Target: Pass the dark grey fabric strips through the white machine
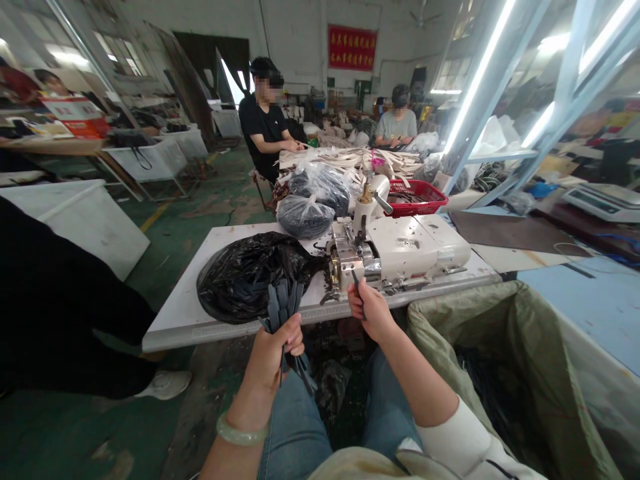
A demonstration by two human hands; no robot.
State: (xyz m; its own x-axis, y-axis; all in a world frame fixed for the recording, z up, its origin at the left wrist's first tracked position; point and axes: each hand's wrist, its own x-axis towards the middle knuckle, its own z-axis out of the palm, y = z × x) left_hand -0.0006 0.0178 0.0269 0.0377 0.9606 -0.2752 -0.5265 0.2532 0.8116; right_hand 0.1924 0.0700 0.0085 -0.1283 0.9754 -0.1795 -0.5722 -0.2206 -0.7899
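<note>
Grey fabric strips (281,308) gripped in left hand (274,357), one in closed right hand (369,310)

No text legible. Red banner (353,47) on far wall (300,40): two rows of yellow characters, too small to read. Poster (75,110) at upper left: printed lettering, also unreadable.

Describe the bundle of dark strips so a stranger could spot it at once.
Find the white table carrying the cream sewing machine. At its near edge, the person's left hand holds a fanned bundle of dark grey strips, far more than the single strip in the right hand.
</note>
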